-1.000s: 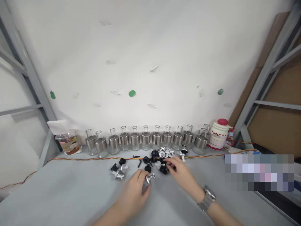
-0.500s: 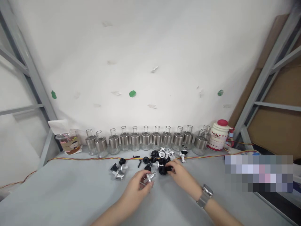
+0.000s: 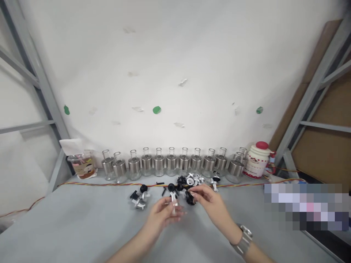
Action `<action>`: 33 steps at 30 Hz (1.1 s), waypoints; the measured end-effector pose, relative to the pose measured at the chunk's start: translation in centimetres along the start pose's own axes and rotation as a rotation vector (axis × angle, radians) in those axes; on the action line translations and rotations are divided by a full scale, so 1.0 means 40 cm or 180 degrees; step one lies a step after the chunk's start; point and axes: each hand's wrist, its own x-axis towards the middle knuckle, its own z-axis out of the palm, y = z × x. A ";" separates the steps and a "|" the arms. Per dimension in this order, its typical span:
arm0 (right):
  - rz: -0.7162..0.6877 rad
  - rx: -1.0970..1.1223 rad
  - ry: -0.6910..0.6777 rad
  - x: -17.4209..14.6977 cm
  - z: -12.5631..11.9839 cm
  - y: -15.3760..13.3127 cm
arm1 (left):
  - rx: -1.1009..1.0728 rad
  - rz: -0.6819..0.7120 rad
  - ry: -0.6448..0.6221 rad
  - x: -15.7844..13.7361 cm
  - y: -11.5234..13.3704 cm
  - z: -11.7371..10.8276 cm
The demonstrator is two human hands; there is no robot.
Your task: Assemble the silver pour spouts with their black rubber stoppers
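My left hand (image 3: 164, 212) is closed round a silver spout-like fitting (image 3: 173, 201), holding it a little above the grey table. My right hand (image 3: 207, 199), with a metal watch on its wrist, pinches at a round black plastic part (image 3: 189, 198) beside the pile; the fingertips partly cover that part. Behind both hands lies a pile of silver fittings (image 3: 191, 179) mixed with black pieces. A smaller group of silver fittings (image 3: 139, 203) and black stoppers lies to the left. Two thin black pieces (image 3: 163, 190) lie between the groups.
A row of several glass bottles with metal sleeves (image 3: 159, 163) stands along the wall. A plastic cup (image 3: 82, 168) is at the left end, a cream jar with a red lid (image 3: 257, 160) at the right. Red and yellow wires (image 3: 109, 185) cross the table behind the parts.
The silver fitting in my left hand has turned more upright. My right hand has shifted slightly left, its fingertips still at the black part. The view has moved slightly.
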 end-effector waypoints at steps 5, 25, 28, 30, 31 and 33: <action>-0.0872 -0.0396 -0.0183 -0.064 0.046 -0.030 | -0.0347 -0.0448 0.0397 -0.008 0.007 0.015; -0.1356 -0.0901 -0.0619 -0.095 0.075 -0.049 | 0.0801 0.0141 0.0352 -0.004 -0.044 0.012; -0.1226 -0.0908 -0.0573 -0.091 0.068 -0.052 | 0.0918 0.0461 0.0254 -0.013 -0.044 0.010; -0.1182 -0.0908 -0.0583 -0.092 0.066 -0.053 | 0.1106 0.0608 0.0271 -0.013 -0.048 0.006; -0.1177 -0.0911 -0.0608 -0.093 0.066 -0.053 | 0.1191 0.0656 0.0284 -0.012 -0.051 0.003; -0.1187 -0.0929 -0.0688 -0.095 0.067 -0.055 | 0.1279 0.0719 0.0287 -0.009 -0.057 -0.002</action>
